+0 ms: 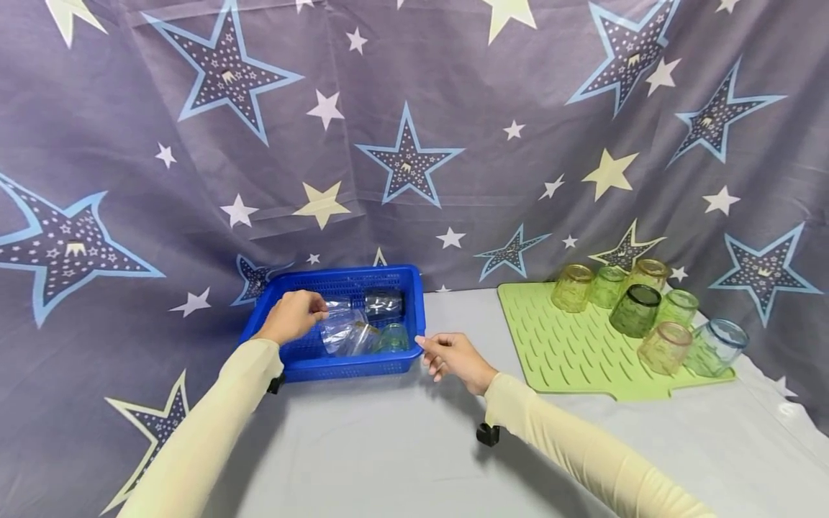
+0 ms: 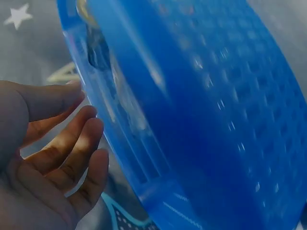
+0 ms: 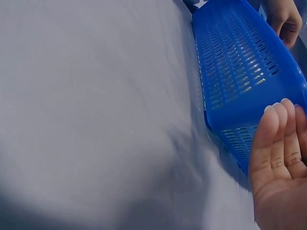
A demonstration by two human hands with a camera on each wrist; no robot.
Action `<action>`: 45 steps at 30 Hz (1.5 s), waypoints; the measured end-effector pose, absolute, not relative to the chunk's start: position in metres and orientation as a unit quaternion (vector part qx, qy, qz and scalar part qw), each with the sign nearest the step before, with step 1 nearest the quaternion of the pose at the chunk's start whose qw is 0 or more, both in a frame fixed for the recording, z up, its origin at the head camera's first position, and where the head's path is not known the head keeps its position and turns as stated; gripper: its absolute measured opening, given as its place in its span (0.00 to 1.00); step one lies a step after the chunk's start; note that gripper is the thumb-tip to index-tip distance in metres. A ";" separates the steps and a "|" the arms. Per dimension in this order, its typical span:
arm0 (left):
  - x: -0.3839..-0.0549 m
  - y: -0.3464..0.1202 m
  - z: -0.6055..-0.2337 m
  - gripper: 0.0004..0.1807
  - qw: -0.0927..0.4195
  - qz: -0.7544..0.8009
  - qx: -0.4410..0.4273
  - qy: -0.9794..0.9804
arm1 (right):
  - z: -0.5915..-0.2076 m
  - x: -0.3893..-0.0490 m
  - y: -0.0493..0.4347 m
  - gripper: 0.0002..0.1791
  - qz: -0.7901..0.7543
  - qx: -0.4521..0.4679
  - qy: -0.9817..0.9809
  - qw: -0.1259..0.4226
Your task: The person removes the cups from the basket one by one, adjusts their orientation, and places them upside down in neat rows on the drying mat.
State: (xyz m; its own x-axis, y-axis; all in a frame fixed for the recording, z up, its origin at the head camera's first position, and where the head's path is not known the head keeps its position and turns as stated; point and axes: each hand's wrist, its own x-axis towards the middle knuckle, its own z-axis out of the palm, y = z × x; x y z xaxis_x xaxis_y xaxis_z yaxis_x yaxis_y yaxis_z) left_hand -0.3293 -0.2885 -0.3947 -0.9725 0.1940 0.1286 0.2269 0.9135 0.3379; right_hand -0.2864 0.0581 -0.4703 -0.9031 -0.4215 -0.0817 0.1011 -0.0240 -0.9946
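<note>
A blue plastic basket [image 1: 352,370] with slotted walls stands on the table against the curtain. Inside it lie clear plastic wrapping [image 1: 341,332], a dark glass [image 1: 383,303] and a green glass [image 1: 393,338]. My left hand [image 1: 294,316] hovers over the basket's left part, its fingers [image 2: 88,132] loosely bent with nothing between them. At the front right corner my right hand [image 1: 456,358] pinches the rim between thumb and index finger. Its other fingers [image 3: 278,136] extend along the outer wall in the right wrist view; the thumb is hidden there.
On the right lies a green ridged drying mat [image 1: 557,360]. Several tinted tumblers stand on it, including a dark green glass [image 1: 636,311], a pink glass [image 1: 665,348] and a blue glass [image 1: 716,347]. A star-patterned curtain [image 1: 414,237] hangs behind the white-covered table [image 1: 376,446].
</note>
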 end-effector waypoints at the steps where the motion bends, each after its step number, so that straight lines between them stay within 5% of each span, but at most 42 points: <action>1: -0.331 -0.292 -0.395 0.06 0.046 -0.175 -0.103 -0.978 | -0.470 -0.286 0.058 0.25 -0.706 -0.118 0.673 0.185; 30: -0.364 -0.315 -0.390 0.16 -0.013 -0.132 -0.080 -0.988 | -0.476 -0.286 0.058 0.22 -0.711 -0.112 0.669 0.185; 45: -0.383 -0.304 -0.394 0.20 -0.092 -0.166 -0.045 -0.981 | -0.476 -0.287 0.059 0.23 -0.709 -0.109 0.673 0.179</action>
State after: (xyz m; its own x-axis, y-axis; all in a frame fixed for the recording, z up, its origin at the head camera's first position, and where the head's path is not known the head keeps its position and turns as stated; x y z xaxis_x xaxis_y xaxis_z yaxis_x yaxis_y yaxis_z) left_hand -0.3832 -0.3040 -0.3938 -0.9789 0.1187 -0.1660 0.0575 0.9409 0.3338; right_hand -0.2870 0.0587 -0.4756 -0.9124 -0.4001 -0.0860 0.1068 -0.0301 -0.9938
